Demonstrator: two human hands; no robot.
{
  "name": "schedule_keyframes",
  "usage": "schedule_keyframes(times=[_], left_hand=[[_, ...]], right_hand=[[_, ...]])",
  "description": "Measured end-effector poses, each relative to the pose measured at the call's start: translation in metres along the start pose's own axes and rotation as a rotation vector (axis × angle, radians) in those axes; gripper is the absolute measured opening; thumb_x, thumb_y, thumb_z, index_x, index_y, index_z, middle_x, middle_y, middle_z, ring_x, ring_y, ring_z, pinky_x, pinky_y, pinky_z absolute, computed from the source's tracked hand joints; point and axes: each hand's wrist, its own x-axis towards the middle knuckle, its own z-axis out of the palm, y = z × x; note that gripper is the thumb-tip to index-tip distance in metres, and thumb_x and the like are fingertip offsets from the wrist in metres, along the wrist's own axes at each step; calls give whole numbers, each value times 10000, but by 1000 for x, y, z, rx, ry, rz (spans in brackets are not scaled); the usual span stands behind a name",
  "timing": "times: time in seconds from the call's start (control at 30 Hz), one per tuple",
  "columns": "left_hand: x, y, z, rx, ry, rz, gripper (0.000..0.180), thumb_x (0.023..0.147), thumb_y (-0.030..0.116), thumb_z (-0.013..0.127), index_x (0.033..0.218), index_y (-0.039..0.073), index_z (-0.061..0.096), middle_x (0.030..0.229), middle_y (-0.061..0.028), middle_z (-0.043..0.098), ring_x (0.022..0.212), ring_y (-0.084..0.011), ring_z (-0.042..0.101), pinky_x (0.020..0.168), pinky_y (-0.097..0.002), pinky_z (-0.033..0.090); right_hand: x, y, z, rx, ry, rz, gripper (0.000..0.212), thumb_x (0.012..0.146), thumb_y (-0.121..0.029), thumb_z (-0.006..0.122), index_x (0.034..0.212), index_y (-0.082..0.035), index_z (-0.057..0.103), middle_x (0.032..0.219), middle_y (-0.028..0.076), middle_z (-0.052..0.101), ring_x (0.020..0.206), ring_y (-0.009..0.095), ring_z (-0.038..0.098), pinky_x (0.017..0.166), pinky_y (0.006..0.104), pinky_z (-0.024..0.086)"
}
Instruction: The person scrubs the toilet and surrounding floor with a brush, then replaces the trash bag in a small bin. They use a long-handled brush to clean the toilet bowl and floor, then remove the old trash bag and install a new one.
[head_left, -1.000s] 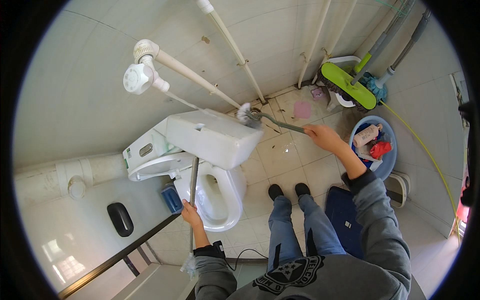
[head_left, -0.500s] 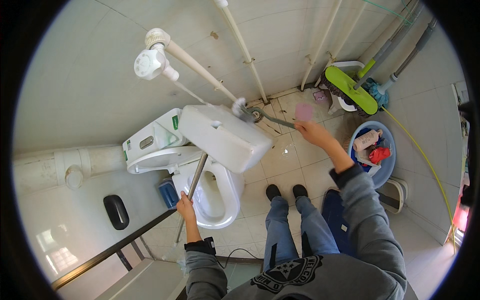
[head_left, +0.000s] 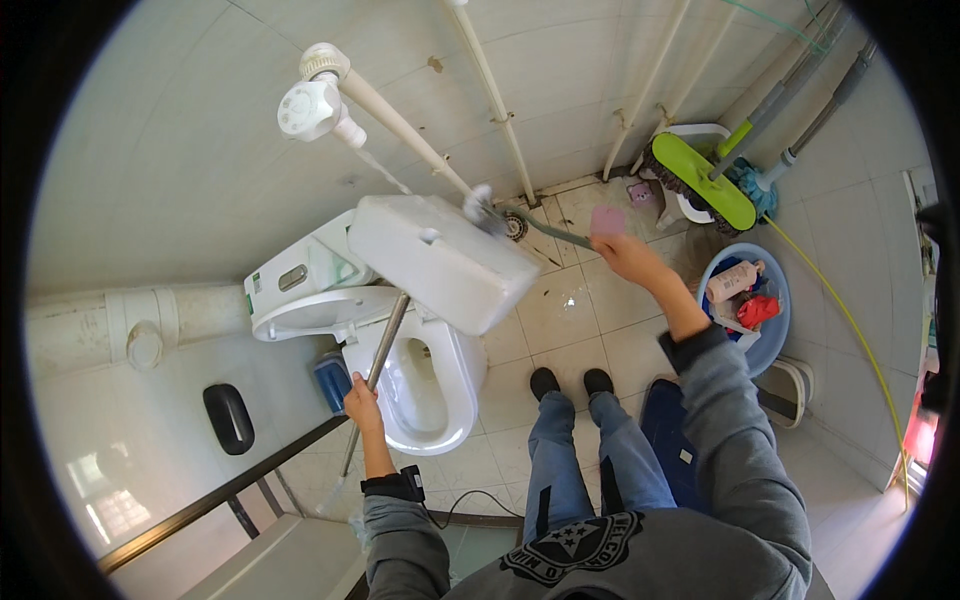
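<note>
Gripping shiny metal pole (head_left: 389, 340) and bent-handled, pale-bristled brush (head_left: 550, 230).

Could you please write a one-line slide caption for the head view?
Left hand gripping a metal pole, right hand holding a white-bristled brush beside a boxy white piece, near a toilet.

over in the corner i see a lime-green mop head (head_left: 700, 182) propped beside a blue mop (head_left: 752, 184). near them a light-blue basin (head_left: 779, 305) holds a pinkish bottle (head_left: 732, 281) and something red (head_left: 758, 311). a yellow hose (head_left: 845, 297) trails past, and a pink square (head_left: 608, 219) lies on the tiles.
</note>
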Motion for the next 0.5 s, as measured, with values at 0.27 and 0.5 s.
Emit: schedule_keyframes(times=[0.27, 0.5], left_hand=[[-1, 5, 0, 115, 85, 24, 689, 965, 532, 366, 579, 26, 629, 485, -72, 556, 481, -203, 556, 538, -353, 420], [-10, 10, 0, 73, 76, 13, 663, 965, 512, 407, 587, 14, 631, 487, -64, 555, 475, -172, 544, 523, -332, 414]], right_hand=[[-17, 4, 7, 12, 1, -17, 235, 939, -224, 504, 999, -48, 648, 862, 237, 630, 820, 413, 608, 694, 464, 466], [-53, 15, -8, -53, -25, 106, 242, 938, -242, 505, 1048, -82, 650, 919, 204, 651, 862, 404, 609, 736, 473, 476]])
